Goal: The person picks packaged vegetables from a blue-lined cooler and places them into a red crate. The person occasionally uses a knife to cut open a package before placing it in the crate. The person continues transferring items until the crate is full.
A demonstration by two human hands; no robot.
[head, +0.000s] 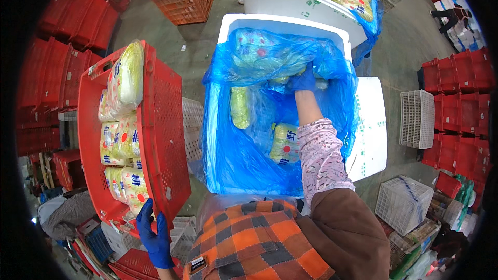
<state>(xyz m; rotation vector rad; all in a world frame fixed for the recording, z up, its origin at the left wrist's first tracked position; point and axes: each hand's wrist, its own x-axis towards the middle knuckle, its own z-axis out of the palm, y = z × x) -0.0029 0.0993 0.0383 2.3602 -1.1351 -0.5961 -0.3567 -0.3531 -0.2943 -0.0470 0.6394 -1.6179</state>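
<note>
My right hand (303, 79), in a blue glove, reaches into a white foam box (286, 18) lined with a blue plastic bag (249, 171). Its fingers are at a wrapped vegetable pack, partly under the film, so their grip is unclear. A leafy pack (240, 109) lies at the box's left and another wrapped pack (284, 144) near its front. My left hand (154, 233), also gloved in blue, rests by the near corner of a red plastic crate (165, 124), fingers apart. Inside that crate are several printed packs of pale green, leafy vegetables (126, 136); one pack (127, 77) stands highest, at the far end.
Behind the box is a second foam box (295, 2) full of packs. A white foam lid (369, 128) lies at the right. An orange crate (186, 0) stands at the back left. Red crates (459, 112) are stacked on both sides. Another person (451, 17) is far right.
</note>
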